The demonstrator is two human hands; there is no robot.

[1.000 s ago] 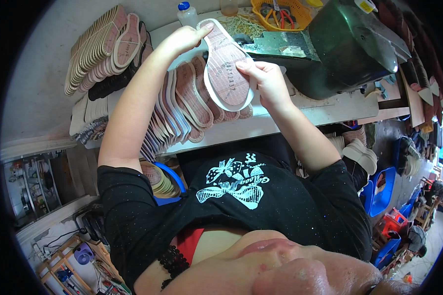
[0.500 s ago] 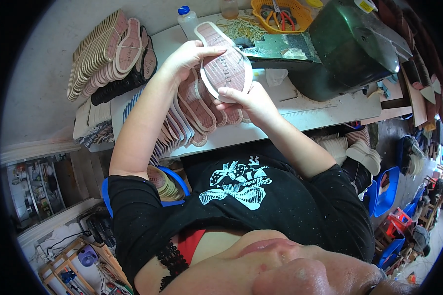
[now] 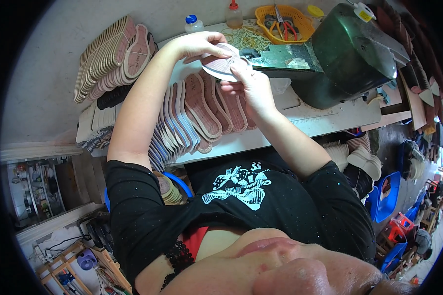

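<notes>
The shoe sole (image 3: 215, 64) is up in the air, near the top middle of the frame. It has a pink face and a white edge, and it looks tipped, so we see its face squashed short. It may be bent a bit, but I cannot tell.

The left hand (image 3: 200, 46) pinches the sole at its upper left, thumb on the pink face. The right hand (image 3: 253, 86) pinches it at the lower right, with its thumb on top and some fingers curled under. I cannot see all the fingertips behind the sole.

To do this well, I think both hands should hold softly but firmly, close to the edge, so the sole does not slip or crease. Thumbs should press flat, not dig in. It would help to tip the face to the light and keep the thumbs off any part that needs a good look.

The green metal arm (image 3: 275, 58) is just beside the sole, so a bump could mark the white edge. The row of soles (image 3: 204, 108) stands below, on the white table (image 3: 325, 114). Elbows should stay high, or they could knock that row over.
</notes>
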